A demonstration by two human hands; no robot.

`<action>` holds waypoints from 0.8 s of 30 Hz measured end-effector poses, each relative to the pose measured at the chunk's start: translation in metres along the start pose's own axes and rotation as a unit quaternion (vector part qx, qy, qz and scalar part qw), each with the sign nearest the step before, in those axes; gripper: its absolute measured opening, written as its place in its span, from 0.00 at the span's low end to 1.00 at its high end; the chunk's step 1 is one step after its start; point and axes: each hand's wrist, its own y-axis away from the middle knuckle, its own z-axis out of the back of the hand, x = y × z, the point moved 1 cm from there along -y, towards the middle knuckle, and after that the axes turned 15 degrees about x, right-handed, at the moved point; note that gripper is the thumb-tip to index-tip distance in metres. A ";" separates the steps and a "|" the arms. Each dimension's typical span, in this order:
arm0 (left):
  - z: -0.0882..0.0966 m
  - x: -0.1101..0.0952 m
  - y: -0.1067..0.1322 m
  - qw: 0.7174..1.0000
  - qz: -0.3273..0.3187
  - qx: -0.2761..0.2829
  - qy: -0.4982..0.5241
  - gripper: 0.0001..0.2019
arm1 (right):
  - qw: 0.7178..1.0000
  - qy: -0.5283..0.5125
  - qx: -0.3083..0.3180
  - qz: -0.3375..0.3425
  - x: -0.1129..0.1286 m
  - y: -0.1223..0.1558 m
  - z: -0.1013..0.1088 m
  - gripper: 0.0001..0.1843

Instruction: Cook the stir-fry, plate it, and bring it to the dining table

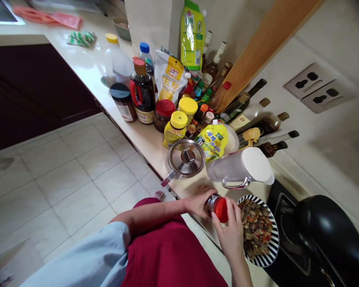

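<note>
A small glass jar (210, 204) with dark contents is tilted over the counter's front edge. My left hand (197, 203) is wrapped round its body. On the jar's red lid (220, 210) my right hand (231, 229) has its fingers and thumb closed. Just beyond my right hand sits a black-and-white striped plate (275, 239), heaped with cooked food (255, 229) in brown pieces with red bits. A steel-lidded pot (187, 158) stands past my left hand, and a frosted pitcher (230, 169) with a white lid is beside it.
Several sauce bottles, jars and bags crowd the counter, including a dark sauce bottle (143, 93) and a yellow pouch (212, 140). A black wok (326, 235) rests on the stove (287, 259) at right. Wall sockets (318, 87) are above. Pink gloves (48, 16) lie far left.
</note>
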 end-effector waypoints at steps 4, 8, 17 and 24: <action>-0.002 0.001 0.003 0.999 -0.022 0.004 0.031 0.53 | 0.993 -0.051 -0.070 -0.082 -0.009 0.005 0.015 0.34; -0.003 0.004 0.007 0.999 -0.030 -0.014 0.030 0.62 | 0.986 -0.104 -0.050 -0.117 -0.017 0.009 0.022 0.36; -0.004 -0.002 0.005 0.998 -0.031 -0.014 0.054 0.60 | 0.997 -0.027 -0.038 -0.060 -0.012 0.000 0.014 0.34; 0.022 -0.035 0.005 0.986 -0.159 -0.048 -0.016 0.56 | 0.986 -0.122 -0.045 -0.106 -0.030 0.014 0.014 0.31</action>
